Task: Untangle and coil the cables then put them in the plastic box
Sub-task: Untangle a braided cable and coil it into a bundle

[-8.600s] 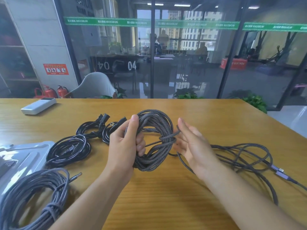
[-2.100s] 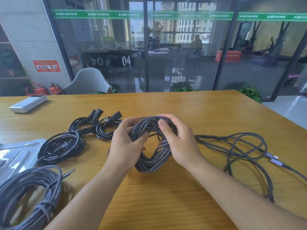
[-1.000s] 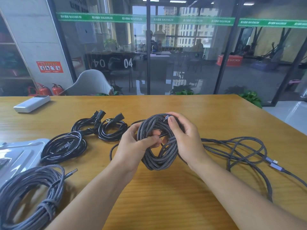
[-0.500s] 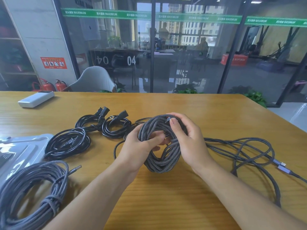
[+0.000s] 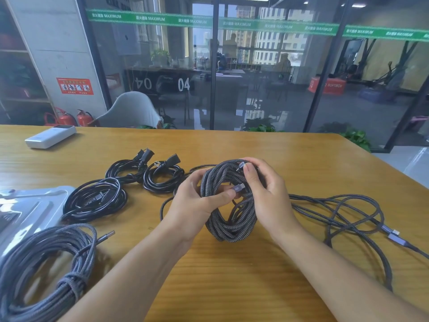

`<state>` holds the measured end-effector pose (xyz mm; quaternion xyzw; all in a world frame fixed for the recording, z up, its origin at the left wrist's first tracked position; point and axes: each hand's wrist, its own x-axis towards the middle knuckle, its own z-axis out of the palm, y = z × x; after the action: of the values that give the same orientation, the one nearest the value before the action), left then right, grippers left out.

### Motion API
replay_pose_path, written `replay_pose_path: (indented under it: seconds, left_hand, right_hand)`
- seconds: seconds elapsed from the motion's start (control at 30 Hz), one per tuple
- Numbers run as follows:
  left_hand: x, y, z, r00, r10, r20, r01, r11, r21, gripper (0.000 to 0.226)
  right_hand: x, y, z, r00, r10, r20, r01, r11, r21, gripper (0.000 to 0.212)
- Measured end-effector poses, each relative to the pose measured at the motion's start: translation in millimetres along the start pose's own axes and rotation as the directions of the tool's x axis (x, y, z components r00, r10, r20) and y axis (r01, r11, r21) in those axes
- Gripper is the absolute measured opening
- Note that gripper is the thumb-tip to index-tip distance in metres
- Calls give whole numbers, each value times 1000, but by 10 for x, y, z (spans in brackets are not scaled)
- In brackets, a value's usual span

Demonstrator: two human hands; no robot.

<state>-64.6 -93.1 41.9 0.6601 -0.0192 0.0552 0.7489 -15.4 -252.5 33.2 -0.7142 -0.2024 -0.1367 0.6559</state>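
Note:
Both hands hold a coiled grey braided cable (image 5: 231, 225) upright above the middle of the wooden table (image 5: 232, 282). My left hand (image 5: 197, 203) grips the coil's left side, and its thumb presses a silver plug (image 5: 238, 188) at the coil's centre. My right hand (image 5: 269, 194) curls round the right side, its forefinger on a second plug (image 5: 241, 166) at the top. A loose tangled grey cable (image 5: 343, 212) sprawls to the right. A clear plastic box (image 5: 27, 205) lies at the left edge.
Another coiled grey braided cable (image 5: 39, 270) lies at the front left. Black power cords (image 5: 95, 201) in coils (image 5: 162, 176) sit left of my hands. A white power bank (image 5: 50, 136) rests at the far left. Glass wall behind the table.
The wrapping has ended: my right hand closed round the coil's right side, and my left thumb now pins a silver plug at the coil's centre. The coil stays in place.

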Motion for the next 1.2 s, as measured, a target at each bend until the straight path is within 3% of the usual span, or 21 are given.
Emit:
replay_pose_path:
  seconds: [0.1,0.2,0.4,0.53,0.73,0.87,0.97,1.07,1.2]
  left_hand:
    - [-13,16,-26,998,57,-28,-56,998,20,46]
    - [7,10,-69,993,96,-65,-93,994,50,44]
    - [5,-6,-33,991,125,-36,-122,989,87,48]
    - [-10,-16,27,971,239,-25,-231,957,174,39]
    - [15,-29,-29,977,203,-68,-194,974,119,30]
    - [56,-12,-65,968,170,-184,-161,985,67,28]
    - [93,58,-149,948,164,-272,-157,986,46,28]
    - [112,178,-276,915,196,-352,-175,980,91,28]
    - [164,252,-529,897,153,-415,-113,986,119,29]
  right_hand:
    - [-42,-15,-10,981,32,192,-56,991,123,33]
    - [-57,5,-27,963,43,267,-62,996,63,42]
    - [-31,-36,-31,992,98,82,-112,976,185,32]
    - [-25,29,-37,991,129,34,-132,982,135,28]
    - [-45,52,17,989,128,70,-134,986,96,31]
    - [-45,37,-20,981,130,146,-134,991,17,47]
    - [-56,32,-36,969,155,193,-154,988,-19,45]
    - [-80,91,-30,971,74,229,-25,977,-213,41]
    - [-109,199,40,886,-28,463,315,769,-557,57]
